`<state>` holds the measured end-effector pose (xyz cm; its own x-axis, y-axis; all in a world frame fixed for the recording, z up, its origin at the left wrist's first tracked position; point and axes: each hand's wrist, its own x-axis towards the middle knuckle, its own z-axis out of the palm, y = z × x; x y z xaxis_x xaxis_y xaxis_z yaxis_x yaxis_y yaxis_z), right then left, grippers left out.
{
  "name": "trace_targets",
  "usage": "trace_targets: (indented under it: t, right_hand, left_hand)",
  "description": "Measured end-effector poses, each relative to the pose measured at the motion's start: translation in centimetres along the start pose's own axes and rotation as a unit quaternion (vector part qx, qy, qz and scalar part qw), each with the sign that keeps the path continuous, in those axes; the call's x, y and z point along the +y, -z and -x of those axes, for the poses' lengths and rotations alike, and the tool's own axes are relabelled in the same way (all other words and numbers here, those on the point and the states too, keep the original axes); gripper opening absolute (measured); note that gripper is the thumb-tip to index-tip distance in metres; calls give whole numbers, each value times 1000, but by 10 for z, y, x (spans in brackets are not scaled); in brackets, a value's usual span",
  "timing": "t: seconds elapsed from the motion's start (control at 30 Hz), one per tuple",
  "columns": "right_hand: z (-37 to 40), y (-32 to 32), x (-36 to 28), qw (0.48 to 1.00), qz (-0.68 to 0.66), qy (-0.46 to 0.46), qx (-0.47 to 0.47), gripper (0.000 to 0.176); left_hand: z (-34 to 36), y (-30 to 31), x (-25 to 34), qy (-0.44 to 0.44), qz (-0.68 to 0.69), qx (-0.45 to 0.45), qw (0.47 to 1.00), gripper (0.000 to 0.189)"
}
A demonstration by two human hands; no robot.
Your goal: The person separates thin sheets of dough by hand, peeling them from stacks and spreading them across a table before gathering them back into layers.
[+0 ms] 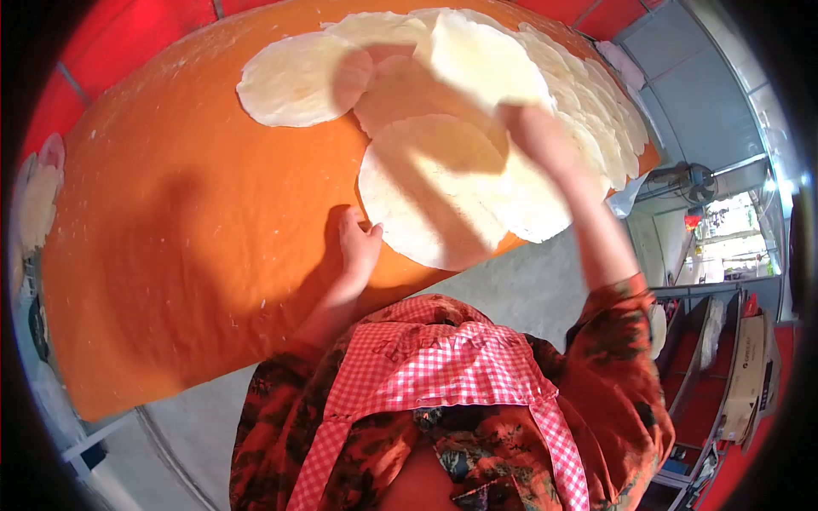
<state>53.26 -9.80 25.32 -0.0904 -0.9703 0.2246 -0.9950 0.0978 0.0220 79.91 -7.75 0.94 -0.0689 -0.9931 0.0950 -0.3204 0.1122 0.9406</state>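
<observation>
A thin, round, pale flatbread lies near the front edge of the orange-covered table, overlapping others. My left hand is at its left edge, thumb tip right by the rim, with a gap between thumb and fingers. Over the flatbreads on the right is my right hand, blurred, its fingers pointing left and hard to make out. Beneath and beyond it, a large flatbread and a long overlapping row of flatbreads spread along the right end. One more flatbread lies at the far left of the group.
Shadows of my arms and head fall across the table. To the right stand a fan and a shelf rack holding a cardboard box. Pale pieces hang or lie beyond the table's left end. Grey floor shows in front.
</observation>
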Motion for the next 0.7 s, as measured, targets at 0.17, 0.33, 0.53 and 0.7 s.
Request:
trace_targets:
  t: [0.17,0.33,0.53,0.7]
  right_hand:
    - [122,-180,-80,994,10,78,-72,9]
    - [125,-175,-93,997,-20,49,-63,14]
    - [136,-170,-117,991,-48,35,-117,34]
    - [152,-178,-115,997,-67,45,14,37]
  left_hand:
    - [-13,-15,-30,272,233,-113,927,30]
    - [-8,-8,-11,312,268,-168,896,9]
    - [-7,-7,-4,319,306,-187,877,10]
    - [-6,-3,-2,314,424,-226,819,17]
